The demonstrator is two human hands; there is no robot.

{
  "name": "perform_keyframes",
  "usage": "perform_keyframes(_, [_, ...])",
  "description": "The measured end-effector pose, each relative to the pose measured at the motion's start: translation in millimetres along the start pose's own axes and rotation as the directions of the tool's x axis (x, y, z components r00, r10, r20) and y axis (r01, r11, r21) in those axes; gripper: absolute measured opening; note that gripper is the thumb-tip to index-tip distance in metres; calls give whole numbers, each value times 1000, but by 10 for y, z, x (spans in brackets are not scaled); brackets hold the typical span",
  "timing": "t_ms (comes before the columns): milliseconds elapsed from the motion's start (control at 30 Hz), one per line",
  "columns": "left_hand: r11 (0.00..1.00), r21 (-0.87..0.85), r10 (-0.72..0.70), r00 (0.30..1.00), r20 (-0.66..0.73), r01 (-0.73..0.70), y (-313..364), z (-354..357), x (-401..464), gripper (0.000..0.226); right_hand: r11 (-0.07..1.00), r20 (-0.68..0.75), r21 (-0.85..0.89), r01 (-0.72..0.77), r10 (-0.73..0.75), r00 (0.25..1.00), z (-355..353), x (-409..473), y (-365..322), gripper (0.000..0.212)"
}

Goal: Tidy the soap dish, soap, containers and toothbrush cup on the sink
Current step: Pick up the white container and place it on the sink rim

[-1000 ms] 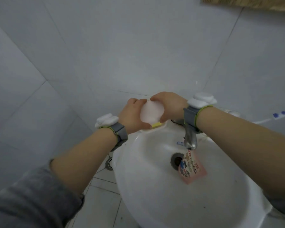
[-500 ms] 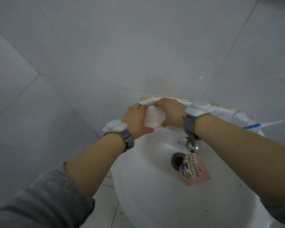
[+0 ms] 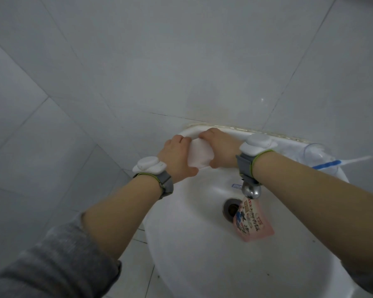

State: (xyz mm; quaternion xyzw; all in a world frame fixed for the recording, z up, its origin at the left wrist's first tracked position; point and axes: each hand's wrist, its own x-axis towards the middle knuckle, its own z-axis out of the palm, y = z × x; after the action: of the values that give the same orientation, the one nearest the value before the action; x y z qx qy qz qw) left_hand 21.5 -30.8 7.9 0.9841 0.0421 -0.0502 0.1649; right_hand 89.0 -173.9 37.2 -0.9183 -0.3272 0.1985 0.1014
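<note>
Pale pink soap dish (image 3: 199, 156) sits clamped between both hands at the back-left rim of the sink (image 3: 202, 244). Left hand (image 3: 178, 161) curls round its near-left side, thumb beneath; right hand (image 3: 221, 148) closes over its far-right side. I cannot tell whether the soap is inside. The dish reads as smooth, rounded, faintly translucent plastic.

Progress, as I judge it: early to middle. Dish is being seated on the ledge, not released. Left undone: a pink printed pouch (image 3: 253, 222) lies in the basin just beside the drain (image 3: 230, 208), under the tap (image 3: 251, 190). A clear toothbrush cup (image 3: 314, 153) stands at the back-right rim with a blue-and-white toothbrush (image 3: 329, 164) leaning out.
</note>
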Motion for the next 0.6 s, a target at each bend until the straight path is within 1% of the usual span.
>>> perform_keyframes(200, [1000,13,0,1000,0,1,18,-13,-10,82,999,-29,-35,15,-16,999,56,-21,1,78])
perform_keyframes(367, [1000,12,0,1000,19,0,2,-20,-27,81,1000,8,-22,15,-15,1000,41,-1,-1,79])
perform_keyframes(600, [998,56,-10,1000,-16,11,34,47,-20,75,999,4,-35,29,-29,1000,47,-7,9,78])
